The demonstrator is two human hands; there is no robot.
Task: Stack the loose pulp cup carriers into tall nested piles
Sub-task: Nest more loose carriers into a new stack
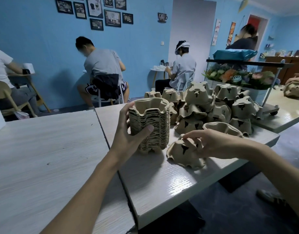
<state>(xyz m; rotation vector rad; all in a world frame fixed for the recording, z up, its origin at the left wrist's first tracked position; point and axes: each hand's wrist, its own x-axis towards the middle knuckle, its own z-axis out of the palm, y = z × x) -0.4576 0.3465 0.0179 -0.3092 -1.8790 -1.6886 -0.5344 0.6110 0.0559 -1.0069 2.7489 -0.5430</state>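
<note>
Where the two tables met: a seam ran away from the viewer between the pale left table (44, 149) and the right table (162, 179), with both bare forearms reaching out over them
Left hand (128, 132): clasped the nested pile (153, 122), thumb pressed on its near face, fingers wrapped round its far left side
Nested pile: stood upright on the right table close to the seam, many carriers deep, cups opening upward
Right hand (211, 144): grasped the loose carrier (182, 152), index tip on its top, the other fingers hooked over its right side; thumb hidden
Loose carrier: lay upside down on the right table, just right of the pile and apart from it
Open carrier (221, 128): mouth up, just beyond the right hand
Heap (218, 108): unsorted carriers, mostly upside down, piled on the far part of the right table
Cart (270, 92): metal, beyond the heap, flowers (238, 76) on its lower shelf
Seated people (101, 68): backs turned, at small tables by the blue wall
Frames (94, 12): dark, hung in a cluster on that wall
</note>
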